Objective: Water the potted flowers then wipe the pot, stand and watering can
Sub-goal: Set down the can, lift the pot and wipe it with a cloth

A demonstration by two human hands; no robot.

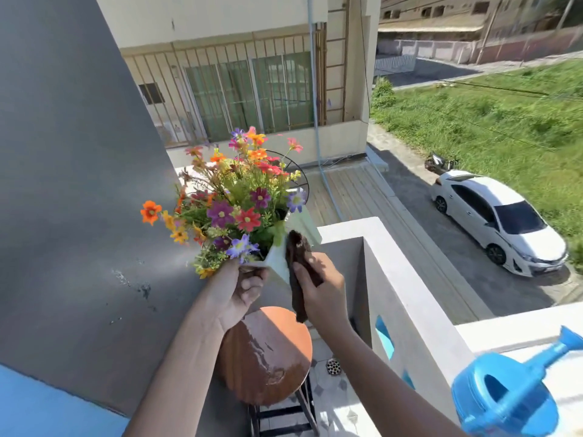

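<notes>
My left hand point(238, 293) holds a white square pot point(277, 258) lifted and tilted in the air, full of colourful flowers point(235, 200). Pressed against the pot's side is a dark brown cloth point(298, 272), gripped by my right hand point(321, 291). Below the pot stands a round wooden stand point(268, 357) on black legs, its top wet and glistening. A blue watering can point(508, 395) rests on the white balcony ledge at the lower right, apart from both hands.
A grey wall point(79, 184) rises on the left. The white balcony parapet point(410, 294) runs on the right, with a long drop to a street and a white car point(501, 222) beyond. A floor drain point(333, 366) lies beside the stand.
</notes>
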